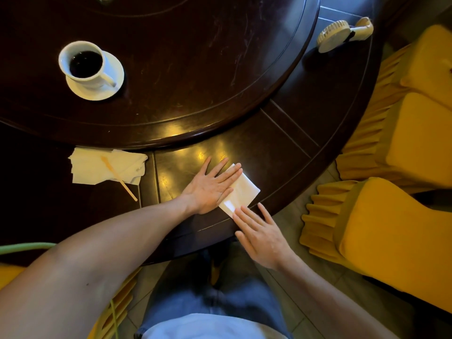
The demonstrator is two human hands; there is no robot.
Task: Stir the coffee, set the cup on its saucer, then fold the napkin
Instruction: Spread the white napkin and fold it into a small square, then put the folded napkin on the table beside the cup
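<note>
We press one white paper napkin (241,189) at the near table (281,148) edge: our left hand (210,185) lies flat on it, fingers spread; our right hand (260,234) is open, fingertips on its near corner. It looks thin, soft and light, likely best pinched at corners. One coffee cup (82,63) sits on one saucer (97,90); one wooden stirrer (119,177) rests on a loose napkin pile (93,167).

Left hand (212,185) hides napkin (245,189) part; legs blurred.

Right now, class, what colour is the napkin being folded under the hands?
White, seen best in the head view: the napkin lies on the dark table.
</note>
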